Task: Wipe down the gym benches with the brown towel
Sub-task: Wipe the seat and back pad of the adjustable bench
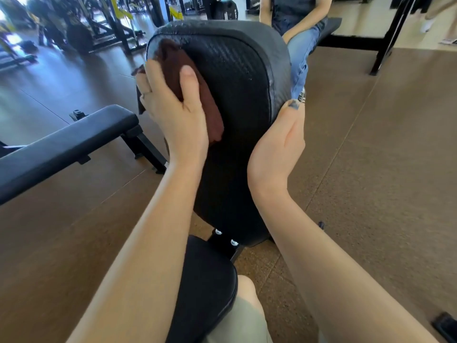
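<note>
**Wiping the raised backrest while bracing its far edge**

You are pressing the brown towel [195, 87] against the left side of the backrest [237, 100], near its top corner, with your left hand [173, 110]. The fingers are wrapping over the left edge and the thumb is lying flat across the cloth, so the towel is being pinned to the pad rather than bunched in a fist; this is keeping a broad face of cloth on the padding. Your right hand [277, 149] is cupping the right edge of the backrest, thumb hooking onto the front, fingers hidden behind; it is holding nothing else, and is likely steadying the tilted pad against the wiping pressure. The seat [205, 288] below is lying under your forearms. A flat bench [64, 142] is standing to the left, and another person [296, 28] is sitting on a bench beyond.
</note>
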The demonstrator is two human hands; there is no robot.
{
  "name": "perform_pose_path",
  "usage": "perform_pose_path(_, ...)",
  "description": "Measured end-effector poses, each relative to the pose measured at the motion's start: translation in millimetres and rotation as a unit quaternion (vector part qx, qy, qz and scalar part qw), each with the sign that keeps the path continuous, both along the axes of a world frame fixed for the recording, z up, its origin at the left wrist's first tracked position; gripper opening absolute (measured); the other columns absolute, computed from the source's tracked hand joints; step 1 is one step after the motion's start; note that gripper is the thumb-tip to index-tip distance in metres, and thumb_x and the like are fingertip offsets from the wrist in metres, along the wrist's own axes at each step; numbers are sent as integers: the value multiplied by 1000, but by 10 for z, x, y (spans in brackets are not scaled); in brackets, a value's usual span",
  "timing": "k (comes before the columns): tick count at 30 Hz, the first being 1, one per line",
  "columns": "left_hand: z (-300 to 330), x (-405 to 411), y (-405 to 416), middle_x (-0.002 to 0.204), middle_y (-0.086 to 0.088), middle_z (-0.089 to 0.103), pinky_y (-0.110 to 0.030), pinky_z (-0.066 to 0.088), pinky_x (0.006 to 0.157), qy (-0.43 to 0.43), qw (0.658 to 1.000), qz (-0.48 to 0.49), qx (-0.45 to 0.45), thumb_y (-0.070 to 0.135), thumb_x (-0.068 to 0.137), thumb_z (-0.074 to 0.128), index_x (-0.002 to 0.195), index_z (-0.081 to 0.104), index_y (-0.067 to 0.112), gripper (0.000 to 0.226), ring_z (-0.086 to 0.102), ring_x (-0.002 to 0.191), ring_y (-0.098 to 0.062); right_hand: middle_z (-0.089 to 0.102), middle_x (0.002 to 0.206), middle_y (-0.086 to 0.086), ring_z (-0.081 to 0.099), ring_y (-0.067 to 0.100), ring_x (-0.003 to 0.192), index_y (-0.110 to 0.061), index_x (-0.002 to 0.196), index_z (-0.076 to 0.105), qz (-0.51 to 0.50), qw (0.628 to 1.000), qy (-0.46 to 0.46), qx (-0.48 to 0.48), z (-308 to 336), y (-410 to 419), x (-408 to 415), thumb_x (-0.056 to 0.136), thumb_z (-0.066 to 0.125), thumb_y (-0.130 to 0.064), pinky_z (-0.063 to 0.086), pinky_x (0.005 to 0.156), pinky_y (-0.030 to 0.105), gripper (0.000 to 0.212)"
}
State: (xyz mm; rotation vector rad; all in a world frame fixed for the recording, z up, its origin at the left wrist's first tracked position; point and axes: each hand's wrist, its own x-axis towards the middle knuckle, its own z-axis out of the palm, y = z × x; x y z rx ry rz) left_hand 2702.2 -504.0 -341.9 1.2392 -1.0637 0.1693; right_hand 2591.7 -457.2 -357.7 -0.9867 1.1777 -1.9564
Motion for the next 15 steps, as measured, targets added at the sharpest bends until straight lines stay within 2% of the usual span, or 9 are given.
perform_pose_path(2, -102, -115, 85, 117, 5, 48, -29, 36, 99, -71, 997, -13, -15, 53, 103, 37, 115, 40, 26, 29, 40, 114, -3, 54, 99, -11, 49, 7, 96, 5, 109, 57, -4, 1000, 7, 2, -19, -7, -8, 111, 29, -21, 39, 81, 32, 38)
perform_pose_path(3, -162, -190, 124, 116, -9, 48, -35, 37, 96, -138, 989, -33, -29, 57, 104, 33, 107, 39, 26, 33, 43, 111, -19, 54, 85, 4, 52, 14, 82, -1, 104, 59, -8, 1000, 16, 6, -27, -14, -12, 109, 29, -26, 42, 73, 32, 39)
perform_pose_path(4, -179, -257, 159, 114, -12, 43, -39, 37, 92, -204, 977, -49, -45, 61, 103, 29, 101, 39, 25, 37, 42, 106, -27, 47, 71, 3, 50, 11, 68, -6, 96, 57, -13, 1000, 21, 9, -41, -31, -13, 107, 28, -30, 41, 66, 29, 39)
perform_pose_path(7, -93, -228, 122, 114, -4, 34, -39, 37, 93, -289, 952, -74, -73, 65, 101, 27, 102, 40, 24, 43, 39, 105, -24, 43, 69, -9, 42, 0, 62, -10, 85, 49, -15, 1000, 22, 3, -84, -82, -17, 105, 28, -32, 36, 64, 24, 36)
perform_pose_path(9, -39, -121, -6, 119, 0, 39, -23, 30, 103, -226, 971, -53, -63, 60, 102, 32, 113, 39, 25, 38, 39, 117, -28, 45, 69, -8, 44, -3, 64, -12, 88, 51, -12, 1000, 15, -3, -87, -100, -14, 105, 28, -31, 37, 65, 21, 35)
perform_pose_path(10, -15, -83, -55, 119, 10, 39, -10, 19, 104, -158, 986, -40, -43, 55, 101, 35, 120, 34, 27, 34, 37, 123, -17, 47, 68, -11, 44, -3, 63, -17, 87, 52, -8, 1000, 10, -5, -87, -99, -9, 105, 28, -31, 38, 64, 21, 34)
perform_pose_path(12, 41, -82, -99, 118, 23, 34, -2, 7, 99, -48, 999, -9, -9, 49, 100, 35, 127, 32, 33, 32, 31, 120, 16, 50, 68, -13, 45, 2, 63, -32, 82, 46, -4, 1000, 8, -2, -69, -83, 2, 105, 28, -31, 38, 63, 21, 30)
perform_pose_path(13, 56, -94, -85, 124, 21, 35, -1, 5, 101, -38, 999, 9, -2, 48, 100, 35, 133, 37, 32, 36, 28, 121, 17, 50, 68, -12, 46, 3, 63, -36, 81, 43, -5, 1000, 9, 0, -56, -70, 7, 106, 28, -31, 38, 63, 20, 30)
perform_pose_path(15, 34, -126, -14, 141, 5, 38, -11, 8, 115, -83, 996, 18, -12, 41, 103, 39, 139, 47, 20, 43, 30, 129, -3, 47, 64, -16, 47, -5, 61, -37, 80, 43, -7, 1000, 6, 4, -45, -59, 16, 105, 28, -31, 38, 62, 14, 30)
